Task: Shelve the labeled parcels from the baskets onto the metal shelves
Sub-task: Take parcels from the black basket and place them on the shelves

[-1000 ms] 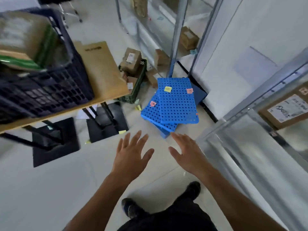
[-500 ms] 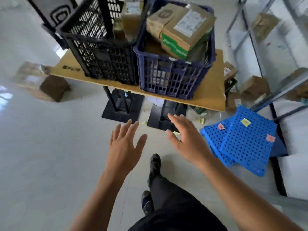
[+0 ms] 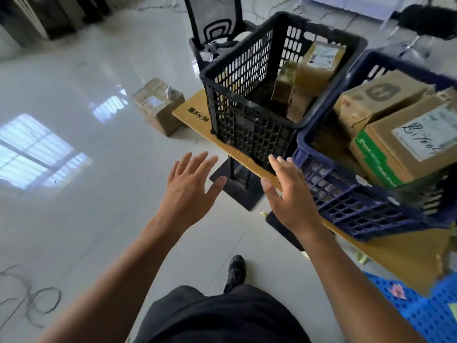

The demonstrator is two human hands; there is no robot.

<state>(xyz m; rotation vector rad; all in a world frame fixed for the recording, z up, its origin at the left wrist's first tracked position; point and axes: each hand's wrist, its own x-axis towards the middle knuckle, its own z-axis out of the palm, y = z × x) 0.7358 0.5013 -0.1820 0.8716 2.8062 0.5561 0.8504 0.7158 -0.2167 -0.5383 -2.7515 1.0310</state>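
Observation:
A black basket point(image 3: 237, 100) and a dark blue basket point(image 3: 351, 201) stand side by side on a wooden table point(image 3: 197, 112). The black one holds a few brown parcels point(image 3: 314, 70). In the blue one lies a labeled cardboard parcel with a green band point(image 3: 405, 144) beside another brown box point(image 3: 380, 100). My left hand point(image 3: 190, 191) hovers open over the floor, left of the table. My right hand point(image 3: 289, 196) is open at the table's near edge, just short of the blue basket's corner. Both hands are empty. No shelf is in view.
A taped brown box point(image 3: 158, 107) sits on the white floor left of the table. A black chair point(image 3: 212, 23) stands behind the baskets. Blue perforated panels point(image 3: 420, 308) lie on the floor at the lower right. My shoe point(image 3: 236, 271) is below the hands.
The view has swung left from the shelves and blue panels to the table with the baskets. Both hands stayed open and came closer to the baskets.

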